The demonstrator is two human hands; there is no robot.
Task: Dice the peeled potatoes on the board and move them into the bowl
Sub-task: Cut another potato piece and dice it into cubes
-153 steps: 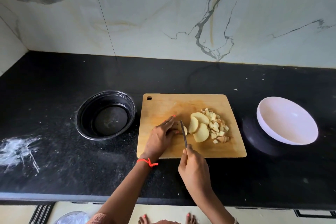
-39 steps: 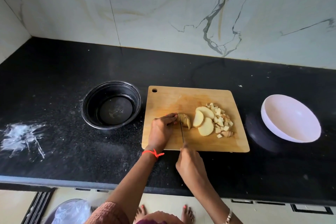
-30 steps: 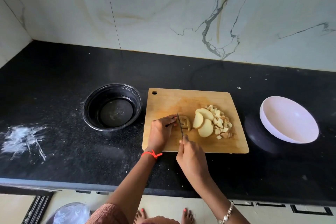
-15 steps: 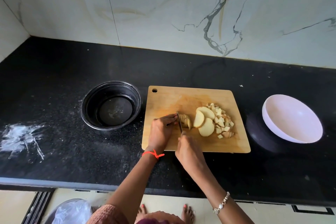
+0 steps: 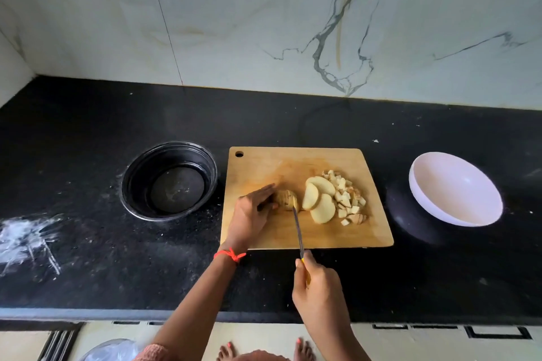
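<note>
Left hand (image 5: 252, 214) on the cutting board (image 5: 264, 167), fingers near straight, pressed against the left end of a part-sliced potato chunk (image 5: 286, 199); not wrapped round it. Red thread (image 5: 230, 255) on that wrist.
Right hand (image 5: 319, 290) off the board's near edge, over the bench (image 5: 88, 258), fingers curled round the yellow handle of a knife (image 5: 298, 231). Blade runs away from the person, tip touching the chunk's near right side.
Just right of the chunk: three flat potato slices (image 5: 321, 202), overlapping. Right of those, touching them: pile of diced potato (image 5: 347, 199). All of it on the board.
White bowl (image 5: 457, 214) on the bench right of the board, tilted, apart from it. Black bowl (image 5: 168, 179) just left of the board. White powdery smear (image 5: 26, 240) far left on the bench.
</note>
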